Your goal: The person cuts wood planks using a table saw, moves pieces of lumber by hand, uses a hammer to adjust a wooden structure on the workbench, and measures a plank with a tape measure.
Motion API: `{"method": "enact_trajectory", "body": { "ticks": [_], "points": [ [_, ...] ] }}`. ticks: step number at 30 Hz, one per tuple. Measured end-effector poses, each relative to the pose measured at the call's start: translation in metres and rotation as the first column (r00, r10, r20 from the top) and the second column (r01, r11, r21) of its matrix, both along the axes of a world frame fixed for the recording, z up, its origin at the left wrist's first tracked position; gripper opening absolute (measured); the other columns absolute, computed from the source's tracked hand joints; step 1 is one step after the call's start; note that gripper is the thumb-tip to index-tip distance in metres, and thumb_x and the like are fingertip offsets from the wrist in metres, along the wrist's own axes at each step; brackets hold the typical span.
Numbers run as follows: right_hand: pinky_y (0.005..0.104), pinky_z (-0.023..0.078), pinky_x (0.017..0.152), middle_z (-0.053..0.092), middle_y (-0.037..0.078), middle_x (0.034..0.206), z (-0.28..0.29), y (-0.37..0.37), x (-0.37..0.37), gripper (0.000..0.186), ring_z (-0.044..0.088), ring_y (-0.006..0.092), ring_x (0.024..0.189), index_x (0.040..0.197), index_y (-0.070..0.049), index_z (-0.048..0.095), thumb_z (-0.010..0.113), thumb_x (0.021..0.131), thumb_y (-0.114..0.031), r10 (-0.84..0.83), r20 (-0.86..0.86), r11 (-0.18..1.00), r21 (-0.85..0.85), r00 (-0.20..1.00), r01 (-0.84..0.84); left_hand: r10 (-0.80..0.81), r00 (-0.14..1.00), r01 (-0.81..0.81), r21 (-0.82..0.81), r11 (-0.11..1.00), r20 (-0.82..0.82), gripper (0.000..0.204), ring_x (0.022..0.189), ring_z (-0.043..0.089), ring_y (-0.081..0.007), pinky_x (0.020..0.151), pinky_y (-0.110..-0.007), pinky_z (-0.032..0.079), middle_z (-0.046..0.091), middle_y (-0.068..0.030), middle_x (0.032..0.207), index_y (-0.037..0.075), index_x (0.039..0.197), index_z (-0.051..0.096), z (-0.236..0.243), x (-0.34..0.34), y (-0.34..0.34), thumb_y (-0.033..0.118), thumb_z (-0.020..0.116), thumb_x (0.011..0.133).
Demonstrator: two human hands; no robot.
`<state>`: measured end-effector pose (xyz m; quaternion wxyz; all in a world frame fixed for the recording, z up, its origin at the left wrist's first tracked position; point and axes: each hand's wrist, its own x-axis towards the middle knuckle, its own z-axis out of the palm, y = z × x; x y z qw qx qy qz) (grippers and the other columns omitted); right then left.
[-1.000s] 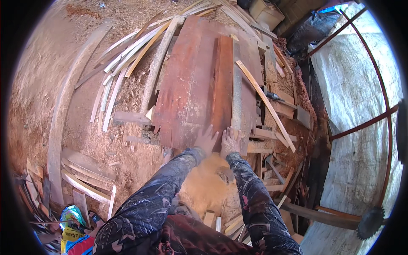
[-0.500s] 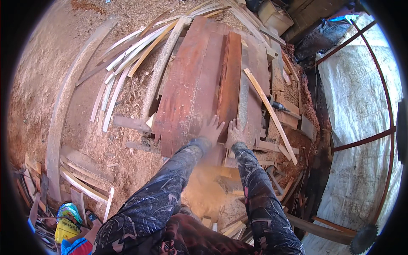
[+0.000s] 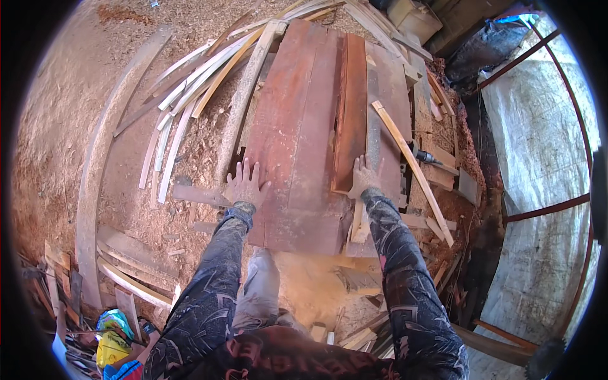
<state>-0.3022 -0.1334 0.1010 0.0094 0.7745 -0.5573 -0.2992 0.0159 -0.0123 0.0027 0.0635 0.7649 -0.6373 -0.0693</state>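
A broad reddish-brown wooden panel (image 3: 278,149), dusty and made of wide boards, lies flat before me. On its right half rests a narrower reddish plank (image 3: 351,107), running away from me. My left hand (image 3: 246,185) is spread with its fingers apart on the panel's near left edge. Close to the near end of the narrow plank, my right hand (image 3: 365,176) lies with fingers stretched out, touching the wood beside it. Nothing is gripped by either hand. Right of the plank runs a grey strip (image 3: 373,120), and a thin pale stick (image 3: 411,171) lies slanted across the panel's right side.
A dark power tool (image 3: 425,156) lies beyond the stick. Pale strips (image 3: 209,76) and a long beam (image 3: 104,145) occupy the left ground among wood shavings. Yellow and blue bags (image 3: 114,342) sit at lower left. A whitish sheet on a frame (image 3: 532,126) stands at right.
My left hand has shifted left to the panel's left edge, away from my right hand. The right hand has moved slightly right and forward. More of the panel's near end now shows.
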Motion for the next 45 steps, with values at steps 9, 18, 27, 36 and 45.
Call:
{"method": "enact_trajectory", "body": {
  "ticks": [9,18,27,36,45],
  "points": [
    [0.064,-0.002,0.116,0.029,0.018,0.155,-0.002,-0.049,0.007,0.113,0.016,0.028,0.149,0.149,0.003,0.026,0.077,0.059,-0.04,0.047,-0.015,0.998,-0.042,0.999,-0.048,0.033,0.999,-0.03,-0.072,0.997,0.038,0.069,0.14,0.032,-0.0343,0.112,-0.058,0.022,0.028,-0.0127,0.157,0.018,0.148,0.038,0.0,-0.002,0.004,0.051,0.053,0.09],
    [0.0619,-0.001,0.117,0.029,0.018,0.155,0.002,-0.095,0.013,0.113,0.017,0.028,0.149,0.148,0.003,0.028,0.078,0.058,-0.043,0.076,-0.05,0.996,-0.045,0.996,-0.078,0.038,0.999,-0.038,-0.064,0.997,-0.004,0.068,0.135,0.038,-0.0375,0.111,-0.057,0.025,0.028,-0.0132,0.156,0.016,0.147,0.04,0.005,-0.003,0.0,0.048,0.056,0.089],
    [0.062,0.002,0.117,0.03,0.017,0.156,-0.007,-0.14,0.014,0.117,0.018,0.027,0.148,0.149,0.002,0.027,0.08,0.056,-0.046,0.094,-0.059,0.993,-0.067,0.994,-0.098,0.042,0.999,-0.042,-0.048,0.998,-0.007,0.07,0.133,0.04,-0.0374,0.11,-0.057,0.027,0.028,-0.0134,0.156,0.016,0.147,0.039,0.005,-0.002,-0.003,0.047,0.058,0.088],
    [0.0622,0.003,0.117,0.028,0.015,0.157,-0.006,-0.183,0.022,0.119,0.017,0.0261,0.149,0.15,0.0,0.025,0.081,0.054,-0.045,0.051,-0.024,0.997,-0.058,0.998,-0.052,0.041,0.998,-0.042,-0.026,0.999,-0.039,0.07,0.133,0.039,-0.0385,0.109,-0.058,0.027,0.027,-0.0144,0.156,0.015,0.147,0.039,0.007,0.0,-0.01,0.046,0.059,0.087],
    [0.0632,0.002,0.117,0.027,0.013,0.158,-0.009,-0.298,0.031,0.12,0.015,0.0286,0.149,0.151,-0.002,0.023,0.081,0.054,-0.044,0.041,-0.059,0.998,-0.049,0.997,-0.044,0.005,0.998,-0.004,0.021,1.0,-0.059,0.071,0.133,0.036,-0.0429,0.108,-0.058,0.027,0.028,-0.0197,0.155,0.011,0.147,0.039,0.008,0.003,-0.023,0.043,0.059,0.087]
  ]
}}
